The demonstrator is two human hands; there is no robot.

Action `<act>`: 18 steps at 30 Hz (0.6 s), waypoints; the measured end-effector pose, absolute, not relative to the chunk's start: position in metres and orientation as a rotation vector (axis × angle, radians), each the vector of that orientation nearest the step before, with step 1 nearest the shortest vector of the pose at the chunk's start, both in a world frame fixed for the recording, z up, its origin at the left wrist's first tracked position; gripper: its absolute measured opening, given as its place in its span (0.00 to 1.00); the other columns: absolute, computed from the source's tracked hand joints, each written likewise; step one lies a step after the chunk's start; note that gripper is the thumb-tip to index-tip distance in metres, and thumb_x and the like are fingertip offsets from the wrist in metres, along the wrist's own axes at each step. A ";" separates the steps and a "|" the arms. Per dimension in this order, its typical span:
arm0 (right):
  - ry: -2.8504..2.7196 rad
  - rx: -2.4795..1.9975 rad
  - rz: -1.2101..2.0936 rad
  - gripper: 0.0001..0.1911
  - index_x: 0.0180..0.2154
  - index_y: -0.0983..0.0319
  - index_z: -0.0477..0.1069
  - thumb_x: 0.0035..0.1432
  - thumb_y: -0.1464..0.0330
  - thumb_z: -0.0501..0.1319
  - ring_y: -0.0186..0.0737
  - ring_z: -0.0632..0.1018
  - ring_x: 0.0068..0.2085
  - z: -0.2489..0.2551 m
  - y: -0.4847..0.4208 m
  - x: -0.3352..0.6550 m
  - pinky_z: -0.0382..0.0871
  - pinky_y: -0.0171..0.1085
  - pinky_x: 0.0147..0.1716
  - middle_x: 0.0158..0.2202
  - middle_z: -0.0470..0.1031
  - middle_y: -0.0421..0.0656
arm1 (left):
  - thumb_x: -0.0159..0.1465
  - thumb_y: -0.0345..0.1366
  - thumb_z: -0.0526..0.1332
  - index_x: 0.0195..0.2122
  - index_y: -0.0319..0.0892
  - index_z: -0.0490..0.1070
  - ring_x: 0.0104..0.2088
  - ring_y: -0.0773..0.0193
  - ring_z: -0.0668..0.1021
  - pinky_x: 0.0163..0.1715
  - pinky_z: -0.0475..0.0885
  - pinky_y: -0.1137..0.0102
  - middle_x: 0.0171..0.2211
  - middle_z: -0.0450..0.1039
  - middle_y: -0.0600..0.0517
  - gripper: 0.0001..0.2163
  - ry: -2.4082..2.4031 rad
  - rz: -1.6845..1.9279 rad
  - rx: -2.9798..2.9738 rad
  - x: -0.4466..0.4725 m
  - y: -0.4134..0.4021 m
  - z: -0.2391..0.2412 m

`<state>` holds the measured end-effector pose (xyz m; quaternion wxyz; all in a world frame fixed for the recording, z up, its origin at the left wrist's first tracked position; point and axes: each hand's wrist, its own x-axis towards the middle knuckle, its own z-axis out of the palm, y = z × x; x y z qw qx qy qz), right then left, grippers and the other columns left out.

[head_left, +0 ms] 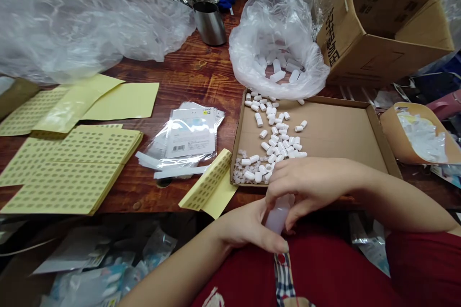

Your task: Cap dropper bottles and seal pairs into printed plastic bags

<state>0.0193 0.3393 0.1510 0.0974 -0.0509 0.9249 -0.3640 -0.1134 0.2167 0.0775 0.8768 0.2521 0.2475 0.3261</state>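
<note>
My left hand (pixel 248 228) and my right hand (pixel 306 184) meet at the table's front edge, both curled round a small translucent white plastic piece (pixel 278 216) held between them. Just beyond my right hand lies a shallow cardboard tray (pixel 338 129) with several small white caps (pixel 277 139) scattered over its left half. A yellow sticker sheet (pixel 212 187) hangs over the table edge beside my left hand.
A clear plastic bag of more white caps (pixel 277 53) sits behind the tray. Small printed packets (pixel 190 134), stacks of yellow sticker sheets (pixel 68 163), a metal cup (pixel 211 23), an open carton (pixel 382 19) and crumpled plastic film (pixel 72 19) surround it.
</note>
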 end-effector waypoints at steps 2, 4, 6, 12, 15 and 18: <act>2.772 -0.133 -1.073 0.15 0.41 0.61 0.74 0.53 0.62 0.68 0.41 0.73 0.40 0.145 0.333 0.021 0.67 0.36 0.39 0.37 0.75 0.44 | 0.43 0.34 0.74 0.32 0.41 0.77 0.36 0.60 0.76 0.45 0.70 0.62 0.31 0.74 0.53 0.15 0.589 0.602 0.624 -0.114 0.215 0.078; 2.794 -0.094 -1.128 0.17 0.41 0.61 0.75 0.50 0.60 0.70 0.40 0.73 0.41 0.141 0.329 0.022 0.67 0.35 0.39 0.39 0.74 0.46 | 0.44 0.31 0.72 0.30 0.40 0.76 0.35 0.60 0.76 0.43 0.71 0.63 0.30 0.74 0.53 0.11 0.658 0.573 0.697 -0.117 0.213 0.078; 2.716 -0.122 -1.307 0.19 0.43 0.61 0.74 0.49 0.61 0.70 0.40 0.74 0.42 0.139 0.330 0.019 0.68 0.33 0.40 0.41 0.74 0.46 | 0.46 0.32 0.71 0.32 0.41 0.76 0.35 0.60 0.76 0.41 0.73 0.64 0.30 0.74 0.53 0.12 0.710 0.585 0.840 -0.121 0.210 0.079; 2.740 0.859 -1.021 0.10 0.43 0.61 0.72 0.64 0.69 0.54 0.37 0.77 0.41 0.118 0.359 -0.025 0.68 0.34 0.38 0.41 0.78 0.43 | 0.56 0.35 0.64 0.43 0.40 0.72 0.36 0.60 0.77 0.42 0.73 0.65 0.37 0.76 0.50 0.13 1.108 0.727 1.091 -0.130 0.198 0.079; 2.720 1.034 -0.667 0.10 0.39 0.64 0.73 0.60 0.65 0.57 0.45 0.77 0.39 0.096 0.364 -0.057 0.67 0.38 0.35 0.39 0.78 0.49 | 0.56 0.36 0.64 0.42 0.39 0.72 0.38 0.58 0.77 0.44 0.72 0.64 0.39 0.77 0.48 0.13 1.212 0.778 1.089 -0.133 0.192 0.077; 2.737 0.956 -0.591 0.09 0.37 0.67 0.74 0.56 0.68 0.60 0.53 0.76 0.41 0.080 0.360 -0.076 0.67 0.42 0.36 0.41 0.77 0.56 | 0.56 0.39 0.65 0.44 0.39 0.72 0.41 0.55 0.78 0.45 0.72 0.63 0.42 0.78 0.45 0.16 1.230 0.834 1.012 -0.137 0.186 0.074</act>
